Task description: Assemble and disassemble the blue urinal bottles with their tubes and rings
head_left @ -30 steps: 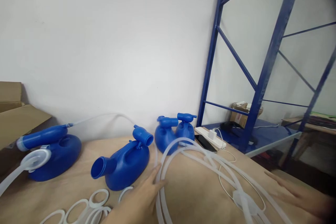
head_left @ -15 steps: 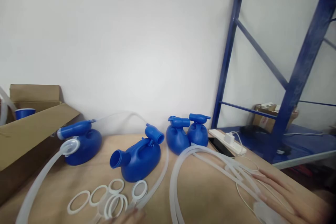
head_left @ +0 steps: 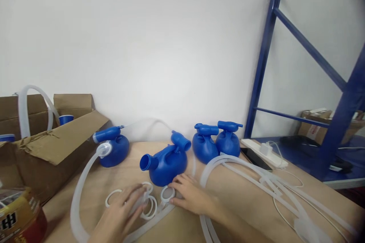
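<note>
Curled over the loose white rings (head_left: 151, 209) at the front is my left hand (head_left: 121, 210); its fingers close about a translucent plastic piece (head_left: 137, 200), partly hidden by them. My right hand (head_left: 191, 195) reaches in from the right, thumb and fingers apart, fingertips at the right edge of a white ring-shaped cap (head_left: 164, 200). A clear hose (head_left: 156, 218) runs beside this cap. Just behind both hands a blue plastic bottle (head_left: 168, 167) with a handle and open spout stands on the table. Its blue fitting (head_left: 181, 141) sits at the upper right.
Left stands a bottle (head_left: 115, 152) with a hose (head_left: 81, 190); a cardboard box (head_left: 65, 159) and yellow-red container (head_left: 23, 216) are beyond. Two more bottles (head_left: 203, 148), coiled tubing (head_left: 245, 165), a phone (head_left: 256, 159) and power strip (head_left: 265, 153) lie right, near a blue rack (head_left: 264, 57).
My right hand has come from the far-right tubing to the ring-shaped cap. My left hand has moved further in over the rings and the translucent piece. The view has swung left.
</note>
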`<control>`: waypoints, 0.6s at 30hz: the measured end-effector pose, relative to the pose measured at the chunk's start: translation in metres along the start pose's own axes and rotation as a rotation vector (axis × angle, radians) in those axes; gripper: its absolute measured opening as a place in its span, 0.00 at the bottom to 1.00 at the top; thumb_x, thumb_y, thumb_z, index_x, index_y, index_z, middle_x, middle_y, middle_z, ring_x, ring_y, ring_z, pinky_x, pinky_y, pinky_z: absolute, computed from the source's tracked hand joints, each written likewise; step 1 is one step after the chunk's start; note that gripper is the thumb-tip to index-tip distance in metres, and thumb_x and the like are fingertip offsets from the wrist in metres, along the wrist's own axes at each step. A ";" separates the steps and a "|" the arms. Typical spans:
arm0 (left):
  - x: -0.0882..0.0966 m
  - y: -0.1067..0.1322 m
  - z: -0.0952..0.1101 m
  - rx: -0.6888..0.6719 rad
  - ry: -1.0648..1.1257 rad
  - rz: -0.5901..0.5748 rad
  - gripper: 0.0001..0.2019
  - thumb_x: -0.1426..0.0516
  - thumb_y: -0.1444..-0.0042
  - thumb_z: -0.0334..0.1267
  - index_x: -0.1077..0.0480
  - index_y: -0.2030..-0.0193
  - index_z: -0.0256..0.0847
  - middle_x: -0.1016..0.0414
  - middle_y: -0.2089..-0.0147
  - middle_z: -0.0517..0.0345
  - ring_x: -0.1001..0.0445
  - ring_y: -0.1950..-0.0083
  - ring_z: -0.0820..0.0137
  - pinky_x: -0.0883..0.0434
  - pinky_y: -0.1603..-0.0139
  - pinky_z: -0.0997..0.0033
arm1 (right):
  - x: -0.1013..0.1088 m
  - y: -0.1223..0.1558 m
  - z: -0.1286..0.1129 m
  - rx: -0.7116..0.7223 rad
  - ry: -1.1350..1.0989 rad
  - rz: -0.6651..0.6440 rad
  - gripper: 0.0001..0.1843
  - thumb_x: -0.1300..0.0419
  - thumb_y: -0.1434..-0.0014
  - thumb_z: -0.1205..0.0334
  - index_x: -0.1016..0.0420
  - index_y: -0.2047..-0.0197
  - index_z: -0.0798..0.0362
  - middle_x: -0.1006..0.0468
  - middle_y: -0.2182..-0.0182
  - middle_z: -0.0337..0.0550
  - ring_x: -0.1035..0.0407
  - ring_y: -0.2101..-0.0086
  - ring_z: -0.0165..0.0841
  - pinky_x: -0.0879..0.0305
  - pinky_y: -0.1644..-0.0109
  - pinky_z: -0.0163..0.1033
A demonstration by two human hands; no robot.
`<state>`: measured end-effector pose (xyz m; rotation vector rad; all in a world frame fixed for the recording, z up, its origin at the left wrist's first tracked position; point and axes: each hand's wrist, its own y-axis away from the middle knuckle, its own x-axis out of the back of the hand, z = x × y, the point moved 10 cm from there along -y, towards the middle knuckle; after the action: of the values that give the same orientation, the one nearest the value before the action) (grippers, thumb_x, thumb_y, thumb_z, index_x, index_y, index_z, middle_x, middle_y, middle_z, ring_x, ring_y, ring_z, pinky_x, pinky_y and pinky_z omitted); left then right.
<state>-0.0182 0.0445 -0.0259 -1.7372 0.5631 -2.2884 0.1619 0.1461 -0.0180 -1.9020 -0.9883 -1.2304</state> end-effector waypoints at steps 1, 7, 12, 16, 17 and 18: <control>-0.001 -0.008 -0.013 0.070 -0.019 -0.006 0.21 0.46 0.32 0.48 0.24 0.38 0.46 0.21 0.37 0.46 0.19 0.40 0.52 0.20 0.41 0.56 | -0.007 -0.003 -0.001 0.012 0.003 0.001 0.22 0.34 0.32 0.49 0.22 0.39 0.47 0.23 0.45 0.51 0.30 0.42 0.52 0.32 0.38 0.59; -0.002 -0.027 -0.036 0.245 -0.040 -0.019 0.22 0.49 0.32 0.46 0.23 0.41 0.38 0.20 0.39 0.41 0.19 0.42 0.48 0.21 0.43 0.47 | -0.022 0.001 0.002 -0.003 -0.087 0.129 0.13 0.32 0.33 0.49 0.19 0.52 0.49 0.25 0.48 0.46 0.29 0.46 0.44 0.30 0.41 0.47; 0.023 -0.057 -0.063 0.301 -0.056 -0.018 0.27 0.57 0.30 0.53 0.24 0.39 0.45 0.22 0.35 0.48 0.23 0.37 0.53 0.25 0.38 0.54 | -0.026 0.002 -0.002 0.098 -0.092 0.152 0.09 0.31 0.32 0.56 0.20 0.52 0.49 0.25 0.49 0.43 0.27 0.48 0.39 0.29 0.42 0.40; 0.074 -0.083 -0.110 0.470 -0.182 0.021 0.29 0.54 0.32 0.54 0.26 0.37 0.40 0.22 0.37 0.42 0.23 0.38 0.46 0.27 0.37 0.47 | -0.027 0.002 -0.010 0.190 -0.009 0.206 0.07 0.32 0.31 0.58 0.21 0.55 0.51 0.22 0.52 0.43 0.25 0.51 0.38 0.27 0.43 0.40; 0.088 -0.087 -0.119 0.508 -0.219 0.028 0.29 0.50 0.35 0.55 0.26 0.37 0.38 0.22 0.38 0.39 0.24 0.37 0.43 0.28 0.37 0.45 | -0.026 0.003 -0.011 0.207 0.017 0.242 0.06 0.32 0.31 0.58 0.21 0.55 0.51 0.22 0.52 0.44 0.25 0.51 0.39 0.27 0.43 0.41; 0.102 -0.089 -0.129 0.561 -0.261 0.046 0.30 0.48 0.37 0.56 0.27 0.37 0.37 0.23 0.39 0.35 0.24 0.39 0.38 0.29 0.38 0.42 | -0.025 0.003 -0.012 0.227 0.039 0.281 0.06 0.33 0.31 0.59 0.21 0.54 0.51 0.21 0.52 0.44 0.25 0.51 0.39 0.27 0.42 0.42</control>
<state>-0.1651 0.1073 0.0716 -1.6617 -0.0867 -1.8908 0.1528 0.1285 -0.0379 -1.7610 -0.7728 -0.9479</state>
